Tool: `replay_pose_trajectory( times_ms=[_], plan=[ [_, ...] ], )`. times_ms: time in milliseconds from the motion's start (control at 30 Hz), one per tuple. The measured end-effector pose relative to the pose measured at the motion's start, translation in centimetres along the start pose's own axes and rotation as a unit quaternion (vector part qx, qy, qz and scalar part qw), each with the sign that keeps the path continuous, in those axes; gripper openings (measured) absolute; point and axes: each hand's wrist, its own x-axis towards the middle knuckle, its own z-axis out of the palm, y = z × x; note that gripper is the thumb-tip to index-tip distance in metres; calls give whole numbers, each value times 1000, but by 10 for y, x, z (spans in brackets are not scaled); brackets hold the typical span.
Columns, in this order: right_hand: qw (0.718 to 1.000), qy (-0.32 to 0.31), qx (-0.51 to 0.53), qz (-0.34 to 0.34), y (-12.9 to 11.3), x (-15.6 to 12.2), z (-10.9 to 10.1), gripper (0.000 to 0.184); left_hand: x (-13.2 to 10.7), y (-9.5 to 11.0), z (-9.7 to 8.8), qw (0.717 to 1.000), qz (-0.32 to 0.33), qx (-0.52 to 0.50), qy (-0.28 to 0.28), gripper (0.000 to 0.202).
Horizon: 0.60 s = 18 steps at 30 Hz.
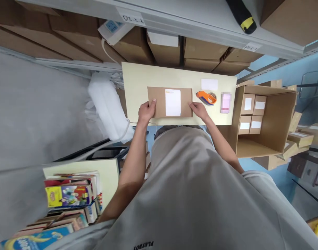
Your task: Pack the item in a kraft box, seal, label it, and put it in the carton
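A flat brown cardboard box (159,102) with a white label (173,102) on its upper face is held over the pale yellow table (138,77). My left hand (147,110) grips its left edge, thumb on top. At the opposite edge, my right hand (198,109) pinches the box between thumb and fingers. Just beyond that hand lies an orange tape dispenser (207,97) with a roll of tape. Behind the dispenser is a white slip of paper (209,84), and to its right a small pink and white packet (226,102), blurred in the picture.
To the right stands a large open carton (270,149) holding several small labelled boxes. A metal shelf (174,17) crosses above the table, carrying a black and yellow handle (241,16). White plastic wrap (103,104) is at left, books (73,196) at lower left.
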Motion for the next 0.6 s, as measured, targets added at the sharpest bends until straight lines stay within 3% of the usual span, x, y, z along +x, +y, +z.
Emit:
replay_pose_trajectory(
  times_ms=[100, 200, 300, 367, 433, 600],
  plan=[
    [999, -32, -22, 29, 10, 6, 12, 67, 7, -2, 10, 999, -47, 23, 4, 45],
    [998, -55, -21, 9, 24, 7, 14, 54, 5, -4, 19, 999, -42, -23, 4, 38],
    [998, 25, -62, 3, 45, 9, 0, 42, -2, -3, 26, 997, -35, -33, 60, 48],
    [989, 109, -101, 17, 62, 15, -14, 41, -7, 2, 32, 992, -9, -24, 125, 60],
    [981, 148, -122, 36, 78, 23, -27, 42, -13, 11, 39, 985, 39, -29, 166, 66],
    [985, 105, -123, 65, 98, 46, -39, 36, -41, 50, 67, 980, 145, -65, 121, 59]
  ],
)
